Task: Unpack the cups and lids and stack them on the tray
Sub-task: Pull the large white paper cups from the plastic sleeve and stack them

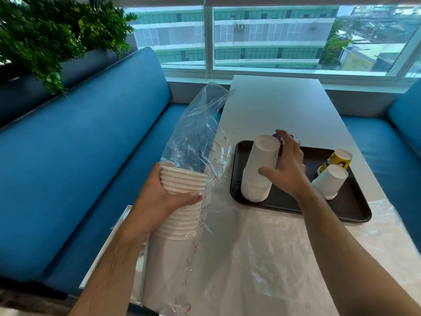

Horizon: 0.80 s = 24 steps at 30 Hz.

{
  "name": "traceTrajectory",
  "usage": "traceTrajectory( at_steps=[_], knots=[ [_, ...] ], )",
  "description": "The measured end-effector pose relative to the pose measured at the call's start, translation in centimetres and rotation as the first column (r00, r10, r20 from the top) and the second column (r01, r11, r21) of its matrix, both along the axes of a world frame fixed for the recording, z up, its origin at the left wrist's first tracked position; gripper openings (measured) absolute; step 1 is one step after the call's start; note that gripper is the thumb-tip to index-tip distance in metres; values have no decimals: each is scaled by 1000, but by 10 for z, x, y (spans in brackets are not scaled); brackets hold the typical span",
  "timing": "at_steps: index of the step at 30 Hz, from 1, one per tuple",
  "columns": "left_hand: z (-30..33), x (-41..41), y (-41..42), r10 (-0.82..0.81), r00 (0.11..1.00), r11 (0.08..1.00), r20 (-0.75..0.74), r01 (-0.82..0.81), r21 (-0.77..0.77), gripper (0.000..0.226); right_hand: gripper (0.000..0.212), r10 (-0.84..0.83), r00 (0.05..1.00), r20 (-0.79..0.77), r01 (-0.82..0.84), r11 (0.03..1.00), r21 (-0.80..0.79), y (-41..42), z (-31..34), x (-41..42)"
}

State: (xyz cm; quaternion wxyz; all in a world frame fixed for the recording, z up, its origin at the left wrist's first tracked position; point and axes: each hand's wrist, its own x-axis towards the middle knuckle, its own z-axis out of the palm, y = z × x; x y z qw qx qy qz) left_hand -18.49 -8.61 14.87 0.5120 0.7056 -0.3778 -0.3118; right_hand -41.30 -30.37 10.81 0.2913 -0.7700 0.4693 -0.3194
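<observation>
Left hand [159,197] grips the upper rims of a long sleeve of white cups [180,201], fingers curled round it; the clear plastic bag [200,142] is peeled back and trails loose above and beside the sleeve. The sleeve stands off the table's left edge, its lower end out of sight.

Right hand [287,169] is spread wide, fingers straight, holding nothing; palm and thumb sit against the right side of the inverted white stack [259,169] near the tray's left edge.

Tray [355,213], dark, lies on the white table [273,106]. Toward its right edge: a short white stack [330,181] and a yellow printed cup [337,160] just behind it. A purple item shows behind the right hand; cannot tell what.

Step in hand, as I judge it: steadying the placed stack, mid-unpacking. Next move calls for freeing more cups from the bag and setting them on the tray's bare middle. No lids visible.
</observation>
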Motion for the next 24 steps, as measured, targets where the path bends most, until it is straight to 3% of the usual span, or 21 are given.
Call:
traceTrajectory(
  at_steps=[2, 6, 10, 15, 19, 24],
  knots=[
    [0, -1, -3, 14, 1000, 1000, -1, -14, -4, 89, 84, -57, 994, 90, 67, 992, -105, 9, 13, 3],
    [2, -2, -7, 75, 997, 997, 0, -75, 12, 104, 38, 23, 961, 277, 19, 989, -146, 24, 42, 12],
    [7, -6, -7, 73, 997, 997, 14, -74, 11, 100, 34, 234, 930, 283, -238, 971, -21, 53, 64, 21],
    [12, -15, -8, 64, 998, 998, 20, -63, -28, 89, 28, 592, 797, 124, -598, 801, 15, 78, 64, 43],
    [10, -17, -9, 62, 998, 997, -12, -63, -41, 86, 18, 594, 753, 285, -643, 757, 121, 86, 57, 55],
    [6, -19, -7, 117, 992, 993, 48, -115, -42, 107, 12, 578, 761, 294, -621, 780, 73, 82, 52, 62]
  ],
)
